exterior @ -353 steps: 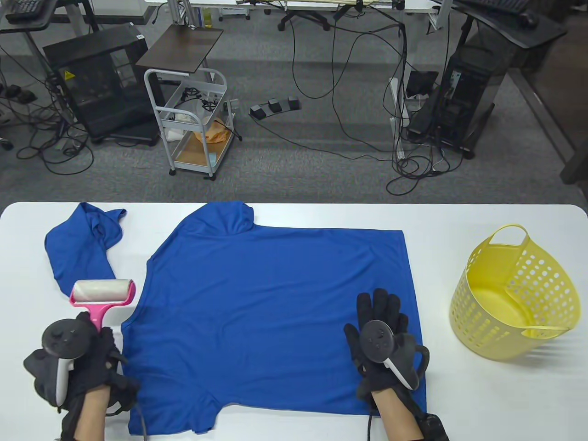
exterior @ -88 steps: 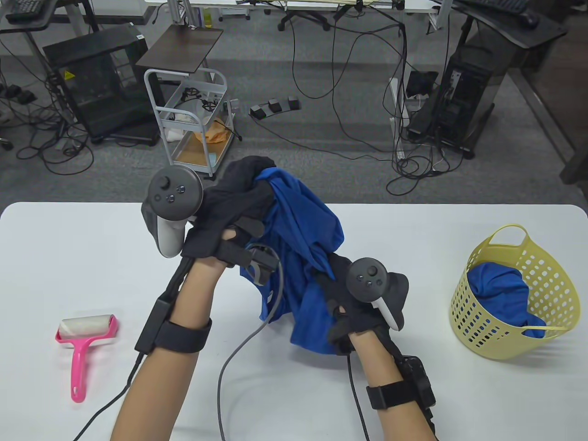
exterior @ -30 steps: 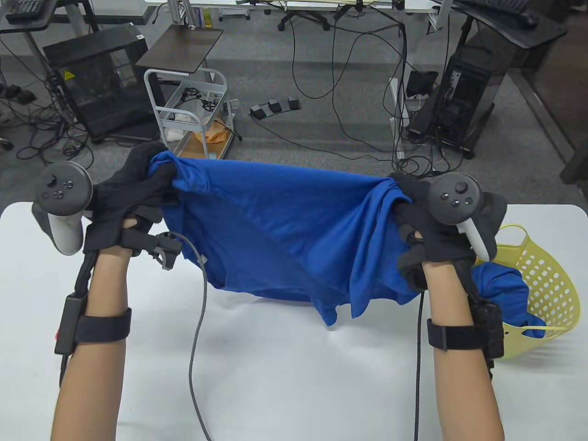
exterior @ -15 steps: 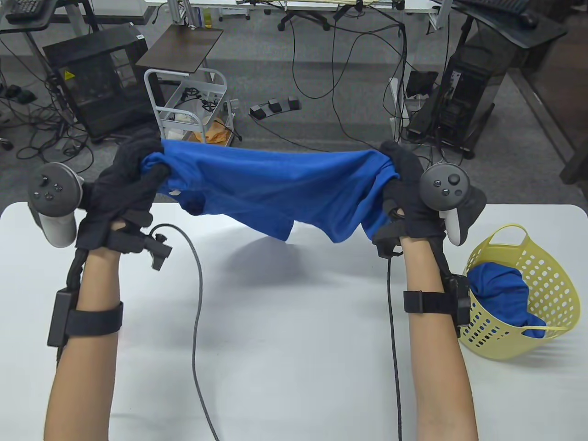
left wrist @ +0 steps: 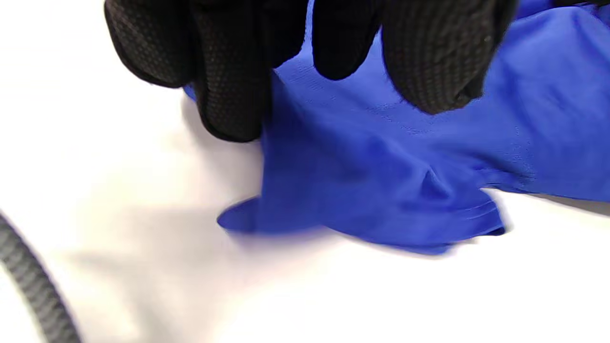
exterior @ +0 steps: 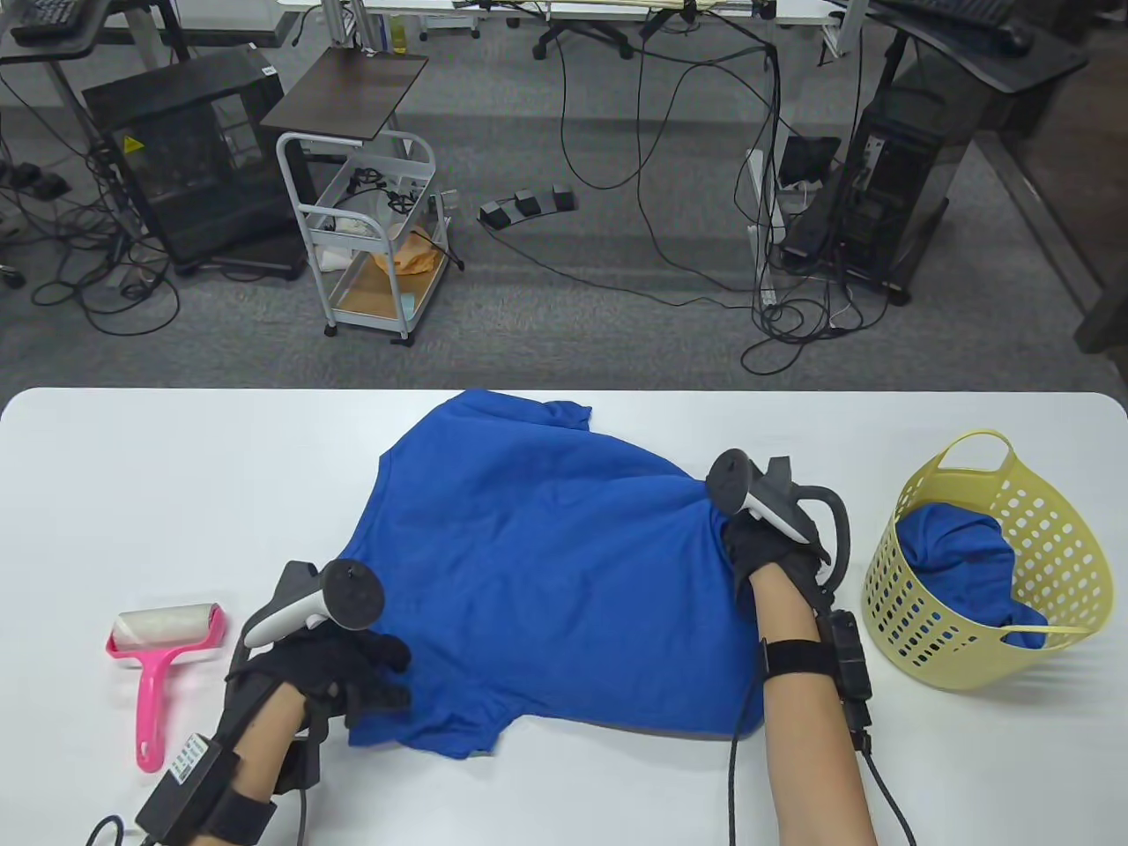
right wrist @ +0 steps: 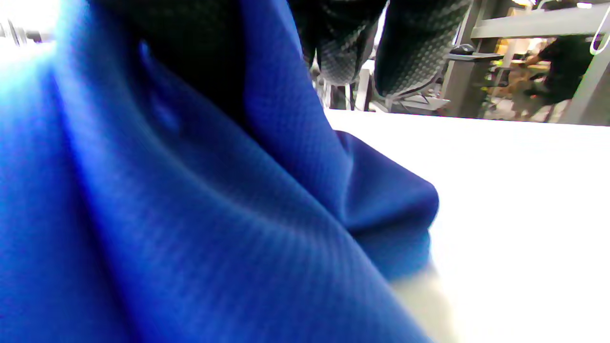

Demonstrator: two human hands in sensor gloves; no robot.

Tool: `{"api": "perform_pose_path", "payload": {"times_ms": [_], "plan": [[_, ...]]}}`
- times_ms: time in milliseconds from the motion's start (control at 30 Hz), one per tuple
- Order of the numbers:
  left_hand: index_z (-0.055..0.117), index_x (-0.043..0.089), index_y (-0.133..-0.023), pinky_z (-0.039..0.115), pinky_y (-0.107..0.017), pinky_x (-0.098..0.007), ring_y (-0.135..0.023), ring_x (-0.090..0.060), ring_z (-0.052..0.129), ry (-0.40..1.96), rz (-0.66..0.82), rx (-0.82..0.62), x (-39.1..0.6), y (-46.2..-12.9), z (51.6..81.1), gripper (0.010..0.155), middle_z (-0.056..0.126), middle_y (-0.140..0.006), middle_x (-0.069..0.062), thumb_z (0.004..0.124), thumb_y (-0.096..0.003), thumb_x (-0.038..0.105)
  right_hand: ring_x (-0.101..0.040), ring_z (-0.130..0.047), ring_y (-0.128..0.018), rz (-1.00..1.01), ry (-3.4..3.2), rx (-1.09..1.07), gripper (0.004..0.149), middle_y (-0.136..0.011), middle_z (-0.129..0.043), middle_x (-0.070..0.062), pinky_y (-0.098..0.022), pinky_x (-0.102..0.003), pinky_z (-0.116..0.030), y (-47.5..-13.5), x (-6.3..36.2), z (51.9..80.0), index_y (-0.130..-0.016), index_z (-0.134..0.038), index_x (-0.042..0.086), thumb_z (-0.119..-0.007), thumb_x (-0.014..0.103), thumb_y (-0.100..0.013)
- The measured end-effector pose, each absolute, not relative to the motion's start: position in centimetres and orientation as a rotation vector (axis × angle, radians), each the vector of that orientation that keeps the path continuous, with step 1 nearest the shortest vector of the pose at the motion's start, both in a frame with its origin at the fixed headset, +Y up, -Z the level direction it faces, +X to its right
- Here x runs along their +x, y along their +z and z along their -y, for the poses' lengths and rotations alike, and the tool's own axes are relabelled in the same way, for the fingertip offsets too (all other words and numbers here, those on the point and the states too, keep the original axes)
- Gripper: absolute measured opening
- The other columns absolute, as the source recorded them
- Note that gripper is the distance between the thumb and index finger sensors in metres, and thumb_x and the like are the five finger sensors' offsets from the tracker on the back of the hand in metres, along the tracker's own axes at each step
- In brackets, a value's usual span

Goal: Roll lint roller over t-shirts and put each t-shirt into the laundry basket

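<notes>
Gripping a blue t-shirt point(exterior: 546, 573) with left hand point(exterior: 326, 670) and right hand point(exterior: 775, 546)

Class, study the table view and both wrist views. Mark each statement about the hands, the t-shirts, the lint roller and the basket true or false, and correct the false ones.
1. The lint roller lies on the table, in neither hand. True.
2. The laundry basket holds no clothing. False: a blue t-shirt is in it.
3. The left hand grips the spread t-shirt at its near left edge. True.
4. The right hand rests on the basket. False: it holds the spread t-shirt's right side.
</notes>
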State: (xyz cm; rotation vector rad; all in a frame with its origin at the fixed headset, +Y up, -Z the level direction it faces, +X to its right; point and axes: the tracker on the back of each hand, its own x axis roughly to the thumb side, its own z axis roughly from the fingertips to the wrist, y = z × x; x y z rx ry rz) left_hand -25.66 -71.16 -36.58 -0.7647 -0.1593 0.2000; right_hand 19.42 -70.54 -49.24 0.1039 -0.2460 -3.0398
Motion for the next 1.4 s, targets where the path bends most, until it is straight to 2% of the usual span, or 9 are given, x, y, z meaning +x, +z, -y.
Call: {"api": "perform_pose_path", "payload": {"times_ms": [133, 200, 300, 500, 633, 1033, 1133, 1233, 1400], "plan": [[0.059, 0.033, -0.107, 0.075, -0.068, -0.046, -0.071, -0.016, 0.099, 0.293, 0.152, -0.666, -25.3, -38.3, 69.4, 0.061, 0.06, -0.111, -0.003, 0.078, -0.0517, 0.052, -0.032, -0.055, -0.104, 0.129, -2.96, 0.074, 0.062, -0.116, -0.048, 0.0, -0.072, -0.053, -0.064, -46.4, 19.9, 67.9, -0.102, -0.05, 0.036, -0.076, 0.017, -0.049], [0.053, 0.034, -0.109, 0.071, -0.071, -0.048, -0.081, -0.019, 0.094, 0.277, 0.143, -0.581, -24.7, -39.6, 69.2, 0.063, 0.054, -0.114, -0.002, 0.077, -0.0526, 0.05, -0.033, -0.053, -0.104, 0.122, -2.973, 0.076, 0.063, -0.117, -0.046, -0.001, -0.072, -0.053, -0.063, -44.7, 19.9, 66.2, -0.103, -0.048, 0.036, -0.076, 0.017, -0.05], [0.038, 0.037, -0.112, 0.055, -0.078, -0.058, -0.111, -0.036, 0.058, 0.232, 0.112, -0.496, -23.6, -41.4, 71.1, 0.073, 0.035, -0.119, 0.001, 0.078, -0.0514, 0.049, -0.033, -0.055, -0.104, 0.087, -2.995, 0.068, 0.062, -0.117, -0.046, -0.002, -0.072, -0.053, -0.063, -42.2, 19.7, 64.8, -0.104, -0.047, 0.034, -0.075, 0.017, -0.051], [0.02, 0.046, -0.11, 0.035, -0.079, -0.061, -0.111, -0.039, 0.017, 0.096, 0.042, -0.629, -22.9, -42.8, 76.6, 0.081, 0.012, -0.117, 0.005, 0.072, -0.0484, 0.058, -0.033, -0.059, -0.102, 0.113, -2.904, 0.149, 0.066, -0.117, -0.048, -0.004, -0.071, -0.05, -0.066, -40.9, 20.7, 66.3, -0.105, -0.044, 0.034, -0.081, 0.033, -0.05], [0.021, 0.048, -0.109, 0.034, -0.08, -0.06, -0.111, -0.032, 0.014, 0.12, 0.009, -0.639, -23.7, -42.7, 76.7, 0.081, 0.012, -0.116, 0.008, 0.071, -0.0465, 0.061, -0.034, -0.057, -0.103, 0.175, -2.835, 0.158, 0.072, -0.118, -0.045, -0.004, -0.072, -0.051, -0.065, -40.4, 21.2, 66.7, -0.106, -0.041, 0.033, -0.082, 0.039, -0.048], [0.02, 0.05, -0.108, 0.034, -0.08, -0.058, -0.111, -0.03, 0.014, 0.094, -0.01, -0.637, -23.6, -42.4, 76.6, 0.08, 0.01, -0.116, 0.01, 0.069, -0.0459, 0.063, -0.034, -0.057, -0.103, -0.151, -2.911, 0.079, 0.066, -0.117, -0.046, -0.004, -0.072, -0.051, -0.064, -32.6, 18.8, 63.2, -0.106, -0.045, 0.032, -0.08, 0.029, -0.05], [0.02, 0.05, -0.108, 0.034, -0.08, -0.058, -0.111, -0.03, 0.014, 0.091, -0.01, -0.634, -23.6, -42.4, 76.6, 0.08, 0.01, -0.116, 0.01, 0.068, -0.0459, 0.063, -0.036, -0.059, -0.102, -0.151, -3.035, -0.052, 0.059, -0.117, -0.05, -0.006, -0.071, -0.053, -0.065, -31.3, 17.3, 65.4, -0.106, -0.05, 0.031, -0.075, 0.033, -0.053], [0.02, 0.051, -0.108, 0.034, -0.081, -0.057, -0.111, -0.029, 0.014, 0.091, -0.018, -0.638, -23.6, -42.3, 76.6, 0.08, 0.009, -0.116, 0.011, 0.068, -0.0457, 0.063, -0.04, -0.054, -0.104, 0.255, -3.031, -0.049, 0.065, -0.12, -0.043, -0.01, -0.071, -0.056, -0.063, -32.6, 16.6, 70.6, -0.108, -0.046, 0.031, -0.072, 0.051, -0.051], [0.017, 0.05, -0.107, 0.036, -0.081, -0.056, -0.111, -0.028, 0.015, 0.067, -0.068, -0.646, -23.7, -41.9, 76.5, 0.081, 0.009, -0.115, 0.01, 0.067, -0.045, 0.065, -0.046, -0.038, -0.105, 0.68, -2.898, 0.078, 0.075, -0.12, -0.023, -0.012, -0.071, -0.064, -0.056, -34.1, 18.7, 76.4, -0.109, -0.033, 0.035, -0.063, 0.064, -0.047]]}}
